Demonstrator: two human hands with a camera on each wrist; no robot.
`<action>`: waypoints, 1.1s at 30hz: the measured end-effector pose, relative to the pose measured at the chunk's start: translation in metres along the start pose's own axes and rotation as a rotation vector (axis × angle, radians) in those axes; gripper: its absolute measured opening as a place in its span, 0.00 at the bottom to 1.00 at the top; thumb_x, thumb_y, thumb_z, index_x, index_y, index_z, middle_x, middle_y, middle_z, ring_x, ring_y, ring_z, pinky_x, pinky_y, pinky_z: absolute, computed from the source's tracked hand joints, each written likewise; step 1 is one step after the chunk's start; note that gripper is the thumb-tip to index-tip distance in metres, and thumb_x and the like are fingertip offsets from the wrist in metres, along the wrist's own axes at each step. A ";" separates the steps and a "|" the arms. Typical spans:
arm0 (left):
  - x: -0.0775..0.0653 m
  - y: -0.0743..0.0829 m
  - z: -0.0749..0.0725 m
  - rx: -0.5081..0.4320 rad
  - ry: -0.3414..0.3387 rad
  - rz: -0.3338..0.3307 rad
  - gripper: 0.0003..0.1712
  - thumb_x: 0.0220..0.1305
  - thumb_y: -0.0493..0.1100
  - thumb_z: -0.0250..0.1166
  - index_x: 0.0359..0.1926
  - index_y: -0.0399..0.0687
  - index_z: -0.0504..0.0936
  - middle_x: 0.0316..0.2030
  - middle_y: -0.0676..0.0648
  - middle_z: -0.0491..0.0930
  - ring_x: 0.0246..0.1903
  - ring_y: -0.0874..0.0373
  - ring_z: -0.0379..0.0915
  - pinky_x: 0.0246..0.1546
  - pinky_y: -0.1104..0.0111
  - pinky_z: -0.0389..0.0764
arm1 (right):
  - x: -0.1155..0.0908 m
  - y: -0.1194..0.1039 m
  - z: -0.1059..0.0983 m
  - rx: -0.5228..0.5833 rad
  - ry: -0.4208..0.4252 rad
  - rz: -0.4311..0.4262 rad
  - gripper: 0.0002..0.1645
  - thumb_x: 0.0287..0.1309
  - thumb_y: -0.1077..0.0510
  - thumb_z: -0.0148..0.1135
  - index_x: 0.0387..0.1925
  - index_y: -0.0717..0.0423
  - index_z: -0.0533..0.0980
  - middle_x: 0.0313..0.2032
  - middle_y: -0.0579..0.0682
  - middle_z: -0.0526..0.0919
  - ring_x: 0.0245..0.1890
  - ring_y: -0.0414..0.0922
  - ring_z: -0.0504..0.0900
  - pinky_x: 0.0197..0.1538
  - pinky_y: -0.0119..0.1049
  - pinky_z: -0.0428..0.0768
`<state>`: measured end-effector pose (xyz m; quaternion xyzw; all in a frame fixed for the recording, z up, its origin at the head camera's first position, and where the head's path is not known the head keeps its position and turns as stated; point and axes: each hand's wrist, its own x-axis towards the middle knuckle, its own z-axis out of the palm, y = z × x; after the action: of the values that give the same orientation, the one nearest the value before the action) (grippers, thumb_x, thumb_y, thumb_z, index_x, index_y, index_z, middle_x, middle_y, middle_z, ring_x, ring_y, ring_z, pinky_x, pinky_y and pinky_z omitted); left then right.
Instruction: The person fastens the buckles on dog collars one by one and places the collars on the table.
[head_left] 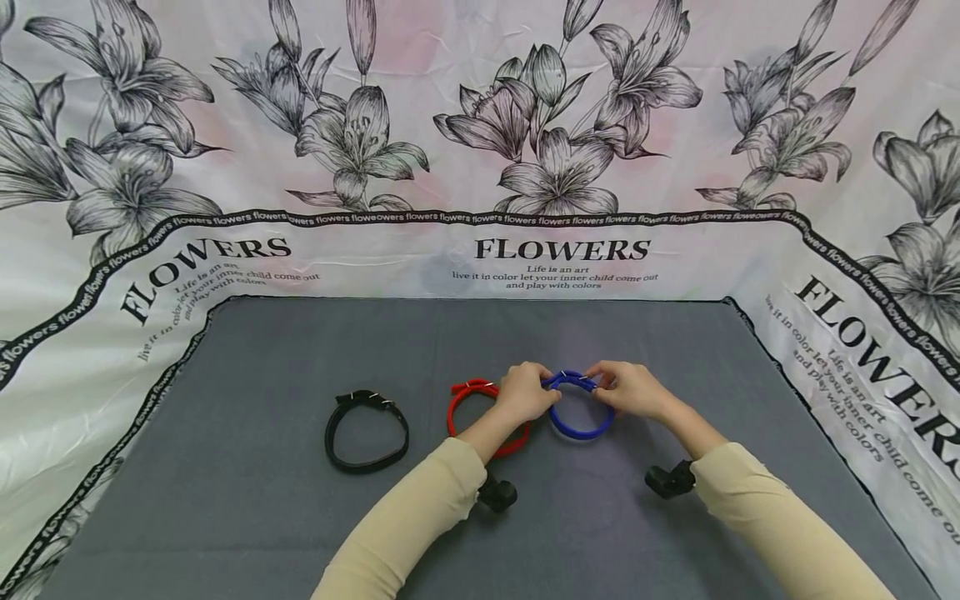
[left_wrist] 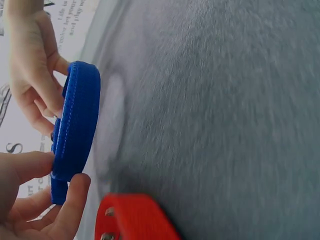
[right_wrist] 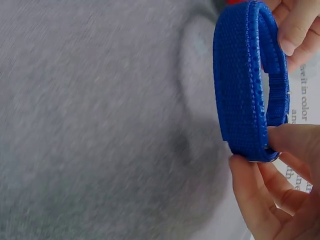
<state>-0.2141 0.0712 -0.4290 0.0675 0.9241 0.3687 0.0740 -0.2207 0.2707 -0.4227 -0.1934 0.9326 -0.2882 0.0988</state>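
Both hands hold a blue collar (head_left: 581,434), a stitched fabric band fastened into a ring with a metal buckle at its far side. My left hand (head_left: 525,392) pinches the strap end on the collar's left, thumb and fingers on either face in the left wrist view. On the other side my right hand (head_left: 632,389) pinches the band by the buckle. In both wrist views the blue collar (right_wrist: 237,80) is raised off the cloth, its shadow falling beside it. Partly behind my left wrist lies a red collar (head_left: 470,386), also buckled into a ring.
A black collar (head_left: 367,467), looped and buckled, lies on the grey cloth (head_left: 247,500) to the left. Behind the cloth rises a white sheet (head_left: 405,258) printed with flowers and lettering. A black wrist camera (head_left: 670,481) hangs under the right sleeve, another under the left.
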 end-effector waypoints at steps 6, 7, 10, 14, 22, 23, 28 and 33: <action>-0.002 0.011 0.011 0.023 0.001 -0.029 0.13 0.53 0.45 0.69 0.41 0.47 0.84 0.34 0.51 0.82 0.31 0.57 0.77 0.29 0.70 0.74 | -0.006 0.009 -0.002 -0.030 -0.010 0.013 0.15 0.55 0.65 0.59 0.45 0.63 0.75 0.28 0.54 0.81 0.14 0.40 0.77 0.18 0.30 0.76; -0.002 0.012 0.012 0.024 0.000 -0.034 0.13 0.52 0.45 0.69 0.40 0.47 0.84 0.34 0.51 0.82 0.32 0.56 0.77 0.30 0.69 0.75 | -0.007 0.010 -0.002 -0.036 -0.011 0.012 0.15 0.55 0.65 0.59 0.45 0.63 0.75 0.27 0.53 0.81 0.14 0.40 0.77 0.18 0.30 0.75; -0.003 0.013 0.016 0.049 -0.005 -0.047 0.13 0.51 0.46 0.70 0.40 0.48 0.85 0.35 0.51 0.82 0.35 0.55 0.77 0.34 0.68 0.75 | -0.008 0.013 0.000 -0.053 -0.010 0.017 0.14 0.54 0.65 0.59 0.45 0.63 0.75 0.25 0.51 0.80 0.13 0.39 0.76 0.18 0.30 0.75; -0.002 0.012 0.021 0.086 -0.007 -0.064 0.14 0.50 0.47 0.71 0.40 0.50 0.84 0.36 0.53 0.82 0.37 0.55 0.78 0.36 0.67 0.76 | -0.009 0.013 0.003 -0.062 -0.023 0.020 0.14 0.54 0.66 0.59 0.44 0.64 0.74 0.23 0.48 0.78 0.12 0.38 0.75 0.17 0.30 0.75; -0.002 0.007 0.012 0.124 -0.010 -0.019 0.21 0.52 0.50 0.69 0.47 0.50 0.81 0.41 0.51 0.80 0.42 0.54 0.76 0.40 0.65 0.76 | -0.002 0.005 -0.005 -0.148 -0.076 -0.008 0.14 0.56 0.62 0.59 0.43 0.64 0.75 0.25 0.49 0.79 0.18 0.40 0.76 0.24 0.34 0.75; -0.003 0.006 0.009 0.127 -0.008 -0.001 0.21 0.53 0.50 0.68 0.48 0.50 0.80 0.41 0.51 0.79 0.42 0.54 0.76 0.40 0.65 0.76 | 0.000 0.003 -0.007 -0.171 -0.069 -0.019 0.14 0.56 0.61 0.60 0.43 0.64 0.75 0.26 0.49 0.80 0.20 0.41 0.77 0.26 0.36 0.75; -0.003 -0.005 -0.013 0.146 0.006 0.113 0.18 0.58 0.50 0.64 0.48 0.52 0.80 0.42 0.51 0.78 0.41 0.57 0.76 0.39 0.65 0.76 | 0.008 -0.009 -0.014 -0.254 0.047 -0.053 0.12 0.57 0.58 0.59 0.41 0.61 0.78 0.30 0.50 0.81 0.28 0.43 0.78 0.31 0.40 0.75; -0.001 -0.025 -0.044 0.239 -0.002 0.179 0.19 0.60 0.53 0.61 0.50 0.53 0.78 0.45 0.50 0.78 0.39 0.57 0.75 0.35 0.65 0.76 | 0.015 -0.020 -0.015 -0.286 0.168 -0.094 0.10 0.58 0.55 0.59 0.38 0.56 0.79 0.35 0.51 0.79 0.34 0.46 0.79 0.34 0.43 0.77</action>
<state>-0.2232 0.0234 -0.4142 0.1585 0.9516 0.2610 0.0332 -0.2329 0.2568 -0.3998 -0.2240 0.9591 -0.1719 -0.0219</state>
